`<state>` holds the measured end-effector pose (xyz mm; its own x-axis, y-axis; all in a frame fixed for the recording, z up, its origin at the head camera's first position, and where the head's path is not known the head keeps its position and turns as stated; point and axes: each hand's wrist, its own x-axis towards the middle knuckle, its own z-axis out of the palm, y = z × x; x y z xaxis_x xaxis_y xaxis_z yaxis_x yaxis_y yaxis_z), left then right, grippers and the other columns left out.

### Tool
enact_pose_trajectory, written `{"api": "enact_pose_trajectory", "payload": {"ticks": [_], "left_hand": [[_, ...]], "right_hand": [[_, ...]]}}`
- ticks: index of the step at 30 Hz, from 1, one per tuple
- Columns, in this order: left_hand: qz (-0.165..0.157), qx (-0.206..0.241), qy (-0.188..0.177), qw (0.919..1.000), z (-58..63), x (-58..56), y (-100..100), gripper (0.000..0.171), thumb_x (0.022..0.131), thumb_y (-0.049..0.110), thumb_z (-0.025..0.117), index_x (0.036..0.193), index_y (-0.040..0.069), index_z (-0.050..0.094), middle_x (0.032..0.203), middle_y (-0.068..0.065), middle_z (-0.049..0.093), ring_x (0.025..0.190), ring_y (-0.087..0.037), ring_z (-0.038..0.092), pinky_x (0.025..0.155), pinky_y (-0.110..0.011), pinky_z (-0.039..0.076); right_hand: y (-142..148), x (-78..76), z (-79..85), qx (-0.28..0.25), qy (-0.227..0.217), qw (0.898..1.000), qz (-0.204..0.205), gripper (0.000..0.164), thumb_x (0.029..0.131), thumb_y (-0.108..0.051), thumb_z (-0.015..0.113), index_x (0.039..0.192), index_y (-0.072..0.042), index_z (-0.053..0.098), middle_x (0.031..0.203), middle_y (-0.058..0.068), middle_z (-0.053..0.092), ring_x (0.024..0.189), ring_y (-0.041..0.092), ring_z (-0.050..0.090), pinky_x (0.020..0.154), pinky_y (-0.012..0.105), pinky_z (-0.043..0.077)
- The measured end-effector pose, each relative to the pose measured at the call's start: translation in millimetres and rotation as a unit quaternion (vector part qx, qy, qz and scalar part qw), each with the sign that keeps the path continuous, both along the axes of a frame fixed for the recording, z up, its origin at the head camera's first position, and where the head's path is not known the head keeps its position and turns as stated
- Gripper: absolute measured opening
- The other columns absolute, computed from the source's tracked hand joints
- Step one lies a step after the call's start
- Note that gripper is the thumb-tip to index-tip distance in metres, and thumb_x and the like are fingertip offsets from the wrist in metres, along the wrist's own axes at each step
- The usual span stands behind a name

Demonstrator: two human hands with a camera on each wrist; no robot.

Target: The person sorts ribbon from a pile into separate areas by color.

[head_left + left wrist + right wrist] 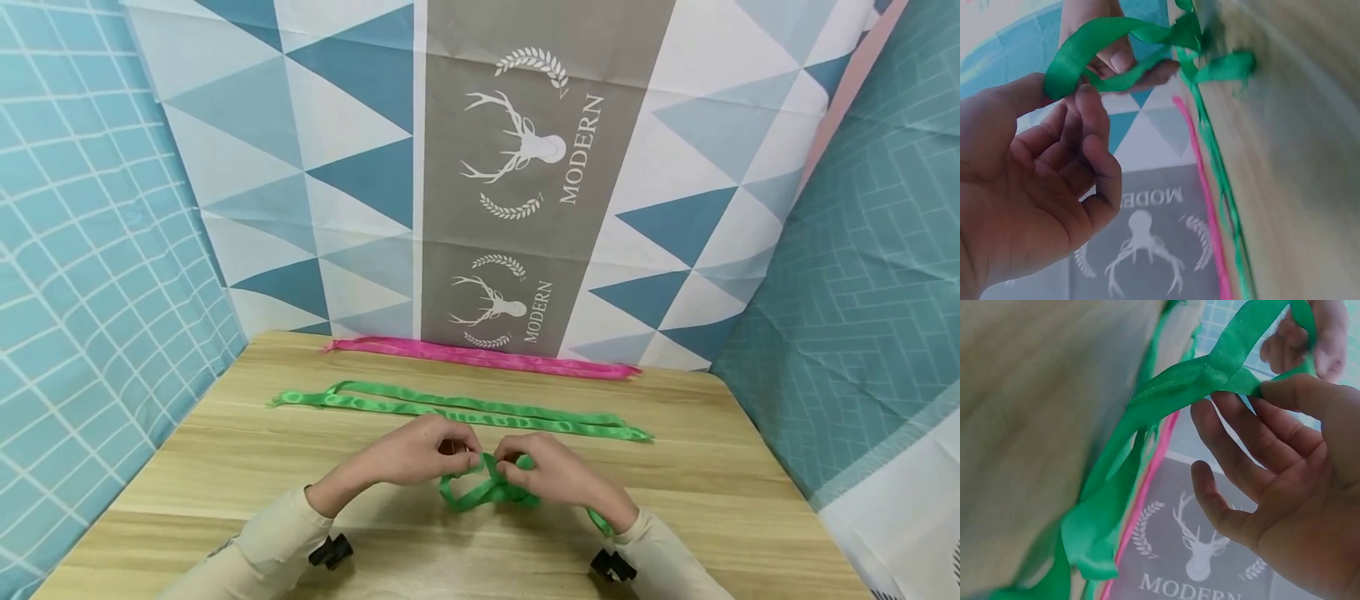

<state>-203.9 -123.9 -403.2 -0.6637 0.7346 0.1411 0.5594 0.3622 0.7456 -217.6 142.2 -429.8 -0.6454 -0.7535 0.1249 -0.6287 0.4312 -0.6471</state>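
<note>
A shiny green ribbon is looped between my two hands, just above the wooden table. My left hand pinches the loop's left side between thumb and index finger; in the left wrist view the green ribbon arcs over from those fingertips. On the other side, my right hand pinches the ribbon where strands cross, thumb on top and fingers beneath, as the right wrist view shows with the ribbon. Loose lengths of it trail down toward the table under and beside the right hand.
Behind my hands, more green ribbons lie stretched across the wooden table. A pink ribbon lies along the back edge. Patterned cloth hangs behind the table, with blue cloth at the left side.
</note>
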Motion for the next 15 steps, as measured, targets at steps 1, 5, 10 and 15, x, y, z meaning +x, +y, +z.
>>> {"api": "enact_pose_trajectory", "payload": {"ticks": [1, 5, 10, 15], "left_hand": [[0.000, -0.006, 0.005, 1.0000, 0.7, -0.5, -2, 0.011, 0.103, 0.018, 0.063, 0.102, 0.018, 0.074, 0.076, 0.012, 0.061, 0.062, -0.004, 0.050, 0.061, -0.025, 0.044], [-0.004, -0.032, 0.033, 0.9990, 4.5, -4.5, -10, 0.018, 0.098, 0.004, 0.061, 0.102, 0.017, 0.072, 0.079, 0.013, 0.063, 0.065, -0.004, 0.054, 0.063, -0.027, 0.049], [0.007, -0.063, 0.076, 0.9951, 11.6, -7.7, -21, 0.020, 0.094, 0.001, 0.060, 0.102, 0.015, 0.071, 0.080, 0.013, 0.062, 0.065, -0.004, 0.053, 0.062, -0.027, 0.048], [0.046, -0.090, 0.107, 0.9891, 19.5, -8.1, -32, 0.019, 0.092, 0.001, 0.059, 0.098, 0.015, 0.069, 0.078, 0.011, 0.060, 0.060, -0.003, 0.046, 0.058, -0.026, 0.042]], "right_hand": [[2, 0.3, 1.9, -0.005, -0.001, 1.000, -0.005, 0.011, 0.103, -0.015, 0.061, 0.103, -0.018, 0.072, 0.096, -0.011, 0.068, 0.092, 0.006, 0.064, 0.082, 0.034, 0.054], [12, 1.2, 14.0, -0.028, -0.005, 0.999, -0.026, 0.011, 0.104, -0.018, 0.061, 0.103, -0.019, 0.072, 0.098, -0.009, 0.068, 0.094, 0.010, 0.065, 0.084, 0.038, 0.054], [26, 1.3, 30.4, -0.041, -0.010, 0.997, -0.058, 0.013, 0.105, -0.024, 0.060, 0.105, -0.021, 0.073, 0.100, -0.006, 0.069, 0.094, 0.012, 0.064, 0.084, 0.040, 0.052], [37, 0.0, 42.7, -0.063, -0.003, 0.995, -0.075, 0.012, 0.104, -0.026, 0.063, 0.105, -0.023, 0.075, 0.099, -0.007, 0.069, 0.093, 0.015, 0.064, 0.084, 0.042, 0.051]]}}
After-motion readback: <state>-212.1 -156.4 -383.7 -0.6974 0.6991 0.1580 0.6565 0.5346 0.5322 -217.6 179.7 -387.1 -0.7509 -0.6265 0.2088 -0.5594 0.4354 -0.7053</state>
